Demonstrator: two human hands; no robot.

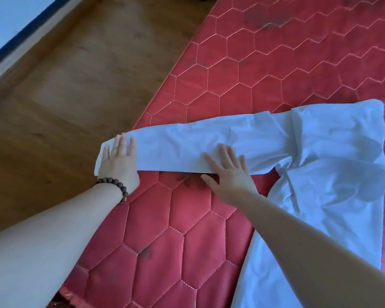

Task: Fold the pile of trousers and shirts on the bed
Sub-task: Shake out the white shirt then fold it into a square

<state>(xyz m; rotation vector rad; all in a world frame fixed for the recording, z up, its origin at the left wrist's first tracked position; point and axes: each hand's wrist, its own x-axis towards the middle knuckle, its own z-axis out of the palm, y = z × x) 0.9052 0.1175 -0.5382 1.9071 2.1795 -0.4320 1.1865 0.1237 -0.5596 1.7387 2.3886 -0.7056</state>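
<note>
A pair of white trousers (320,152) lies spread on the red quilted bed cover (276,63). One leg stretches left across the bed, its cuff hanging just past the bed's edge. My left hand (119,160), with a bead bracelet at the wrist, presses flat on that cuff end. Further right, my right hand (230,170) lies flat with spread fingers on the middle of the same leg. The other leg runs down toward the bottom of the view, partly hidden under my right forearm.
The bed's left edge runs diagonally from the top centre to the bottom left. Beyond it lies a brown wooden floor (76,74), with a white wall and dark skirting (20,30) at the top left.
</note>
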